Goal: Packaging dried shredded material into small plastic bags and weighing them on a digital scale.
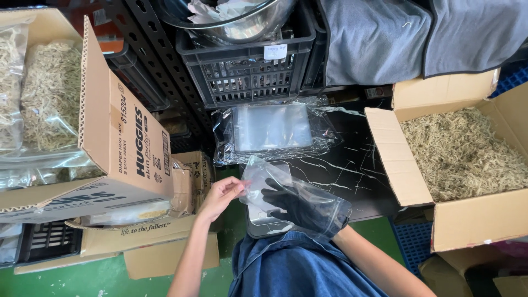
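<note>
My left hand (221,196) is bare and pinches the open edge of a clear plastic bag (264,179). My right hand (300,208) wears a black glove and is pushed inside that bag, spreading it open. The bag hangs just above a small grey scale (258,223) on the black marbled tabletop (352,165). Behind it lies a stack of flat clear bags (273,127) in crinkled wrapping. An open cardboard box of pale dried shreds (465,151) stands to the right of my gloved hand.
A tilted cardboard box (118,137) at the left holds filled bags of the same dried shreds (47,93). A black plastic crate (250,69) with a steel bowl (242,19) stands behind. Grey cloth (407,36) lies at upper right. Flattened cartons (154,242) rest on the green floor.
</note>
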